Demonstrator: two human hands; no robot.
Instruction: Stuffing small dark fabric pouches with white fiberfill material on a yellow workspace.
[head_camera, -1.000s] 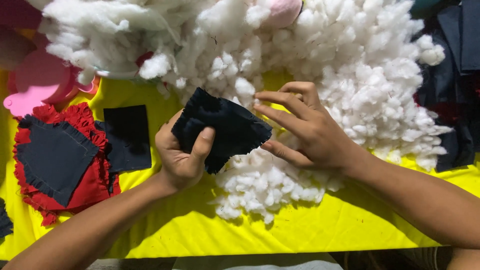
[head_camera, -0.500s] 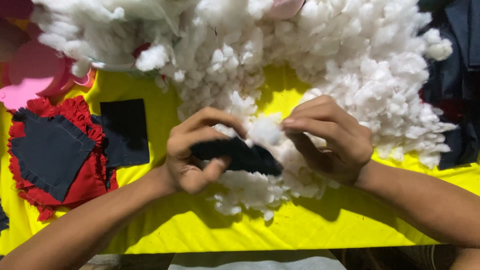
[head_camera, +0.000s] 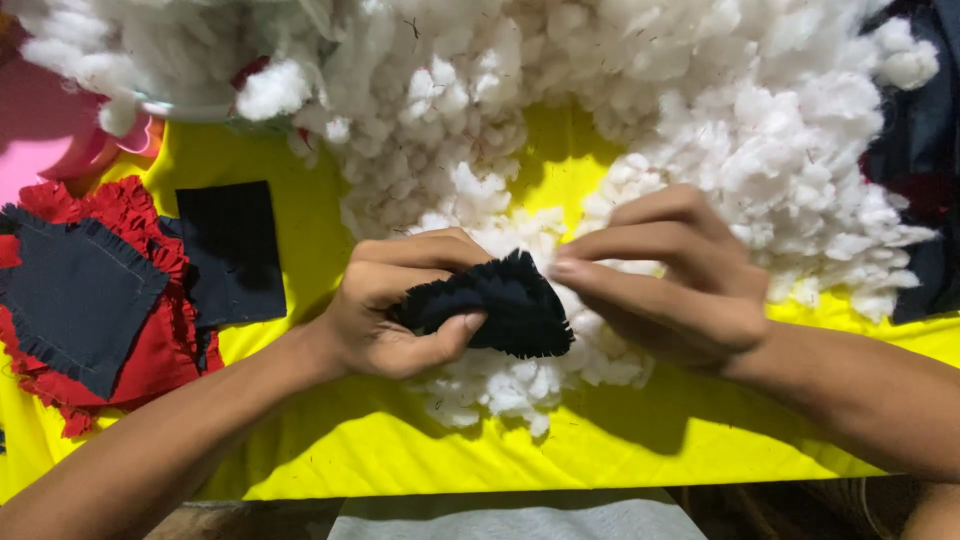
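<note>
My left hand (head_camera: 395, 305) grips a small black fringed fabric pouch (head_camera: 490, 305) above a yellow cloth (head_camera: 620, 440). My right hand (head_camera: 670, 275) has its fingertips pressed at the pouch's top right edge, where white stuffing shows. A loose clump of white cotton stuffing (head_camera: 520, 380) lies under and around the pouch. A big heap of the same white stuffing (head_camera: 600, 90) fills the far side of the cloth.
At the left lie red frayed fabric pieces (head_camera: 130, 350) with a dark blue fringed square (head_camera: 70, 290) on top, and a black fabric square (head_camera: 235, 250) beside them. Pink material (head_camera: 40, 130) sits at the far left. Dark cloth (head_camera: 925, 150) lies at the right edge.
The black fabric was spread wide between both hands, then folded around white stuffing. It is now bunched smaller in my left hand, with my right fingers pushing at its edge.
</note>
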